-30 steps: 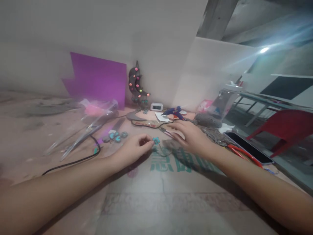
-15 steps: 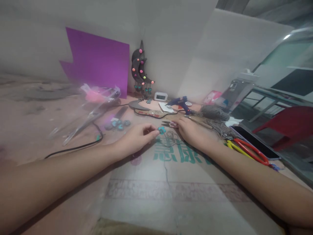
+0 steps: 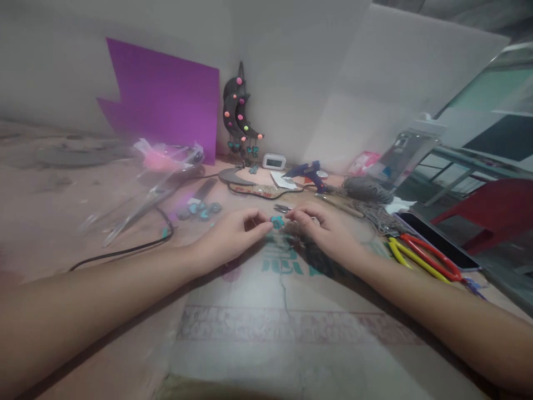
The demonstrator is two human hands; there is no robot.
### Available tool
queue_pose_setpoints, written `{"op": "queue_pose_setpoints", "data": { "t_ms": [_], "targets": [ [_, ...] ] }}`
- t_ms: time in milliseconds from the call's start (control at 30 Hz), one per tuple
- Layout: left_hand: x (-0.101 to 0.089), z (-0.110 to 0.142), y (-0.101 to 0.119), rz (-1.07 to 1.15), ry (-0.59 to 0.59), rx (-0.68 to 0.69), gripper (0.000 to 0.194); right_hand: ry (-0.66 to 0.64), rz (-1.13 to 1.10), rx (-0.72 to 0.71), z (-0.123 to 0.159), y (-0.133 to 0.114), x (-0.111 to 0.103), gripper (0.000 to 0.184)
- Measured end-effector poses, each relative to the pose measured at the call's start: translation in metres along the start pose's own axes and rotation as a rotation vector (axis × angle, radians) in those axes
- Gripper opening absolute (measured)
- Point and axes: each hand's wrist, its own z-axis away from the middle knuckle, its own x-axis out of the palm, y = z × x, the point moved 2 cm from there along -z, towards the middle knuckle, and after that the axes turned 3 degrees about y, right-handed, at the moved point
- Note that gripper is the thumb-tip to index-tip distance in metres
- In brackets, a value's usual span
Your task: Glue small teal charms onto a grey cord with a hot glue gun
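Observation:
Between the thumb and fingers of my left hand is a small teal flower-shaped piece, held just above the printed board. My right hand is close beside it on the right, its thumb and forefinger brought together. What that pinch holds is too blurred to make out. Loops of thin grey yarn bunch under the right fingers, and a strand trails down over the board. Small thread snips lie just beyond the fingertips.
A hanging crescent-moon ornament is against the wall. Behind the hands stand a small clock and a blue glue gun. At right lie yarn, red-handled scissors and a phone. Teal-grey pieces sit at left.
My right hand has let go of the snips, which now lie on the work surface. It has come nearer the flower piece, over the yarn loops. My left hand keeps its hold.

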Motion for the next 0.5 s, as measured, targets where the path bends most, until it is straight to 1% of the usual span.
{"op": "queue_pose_setpoints", "data": {
  "t_ms": [67,167,367,500],
  "targets": [
    [-0.0004,0.0002,0.0026,-0.02,0.011,0.049,0.028,-0.035,-0.04,-0.011,0.0045,-0.0082,0.0037,0.024],
    [-0.0004,0.0011,0.0056,-0.055,-0.005,0.086,0.025,-0.04,-0.056,-0.024,0.0079,-0.0102,0.0055,0.023],
    [0.0005,0.0029,0.0052,-0.084,-0.074,0.066,0.024,0.012,-0.04,0.008,0.008,-0.0036,0.003,0.023],
    [0.0007,0.002,0.0058,-0.115,-0.095,0.082,0.023,-0.047,-0.022,-0.074,0.0091,-0.0077,0.0066,0.015]
  ]
}}
